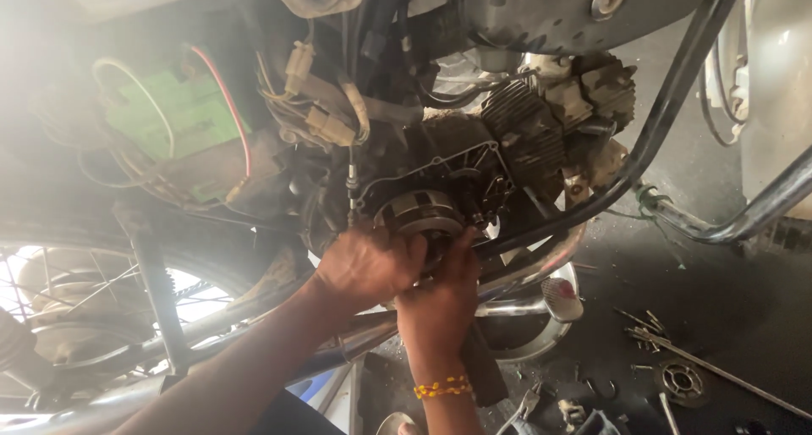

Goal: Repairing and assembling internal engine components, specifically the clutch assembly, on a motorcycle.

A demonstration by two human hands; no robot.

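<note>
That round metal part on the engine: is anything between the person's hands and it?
Nothing visible. The left hand and right hand already press on the lower edge of the round metal part. The chrome exhaust pipe runs behind the right hand.

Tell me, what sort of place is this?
Probably a motorcycle repair workshop. A motorcycle engine sits opened with wiring exposed, both hands work at its round rotor, and loose tools and parts lie scattered on the dark floor.

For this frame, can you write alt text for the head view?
Two bare hands, left hand and right hand, press on the round metal rotor of a grimy motorcycle engine. A green battery box sits upper left; loose metal tools lie on the floor.
</note>
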